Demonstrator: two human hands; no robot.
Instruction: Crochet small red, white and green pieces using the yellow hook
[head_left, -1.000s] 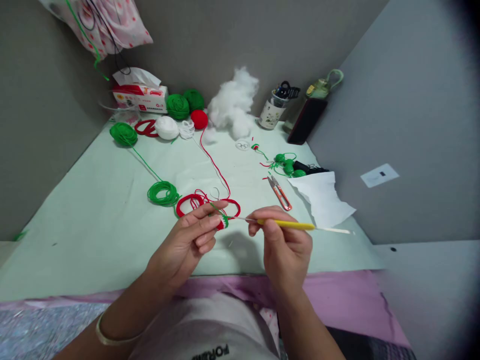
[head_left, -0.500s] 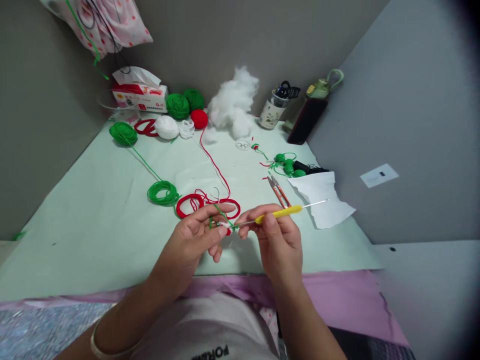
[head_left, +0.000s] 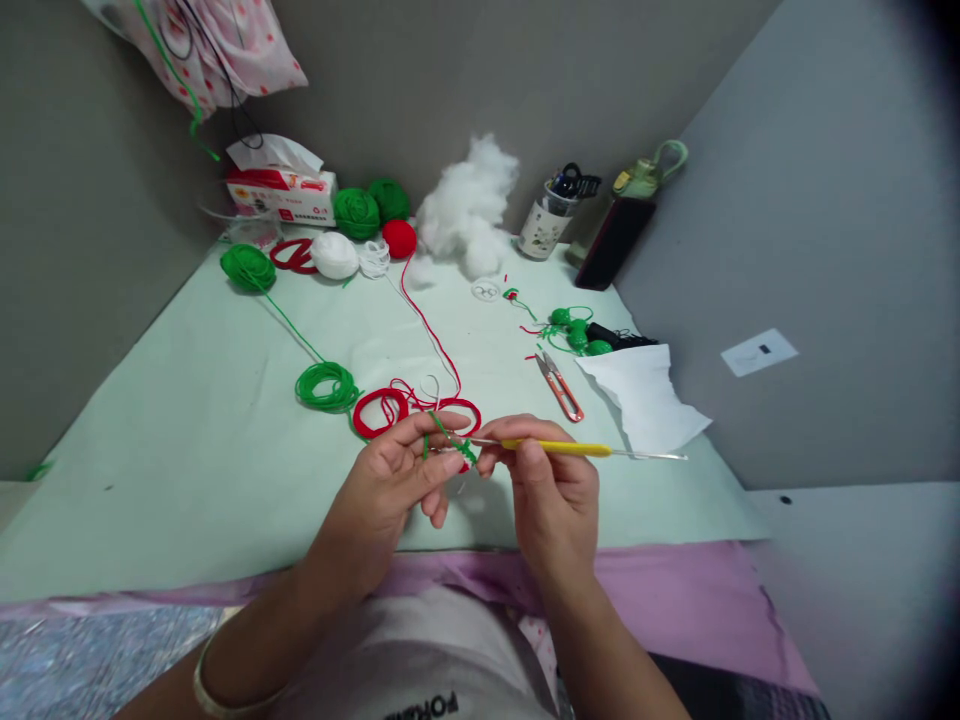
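Observation:
My left hand (head_left: 397,470) pinches a small crochet piece (head_left: 466,456) in green, white and red. Green yarn runs up over its raised index finger. In my right hand (head_left: 551,480) is a crochet hook (head_left: 559,446) with a yellow handle and a metal shaft at both ends. The hook's left tip is at the green yarn just above the piece; whether it sits inside a loop is too small to tell. Just beyond my fingers lie red yarn coils (head_left: 380,412) and a green yarn coil (head_left: 326,387).
Orange-handled thread snips (head_left: 559,388) and white paper (head_left: 645,395) lie to the right, by green crocheted balls (head_left: 577,338). Along the back stand a tissue box (head_left: 281,197), yarn balls (head_left: 356,213), white stuffing (head_left: 469,210), a cup (head_left: 544,228) and a phone (head_left: 616,240).
The hook has swung from slanting upward at the right to nearly level, its right end lower. The piece is turned slightly, showing more green. My left hand has barely moved.

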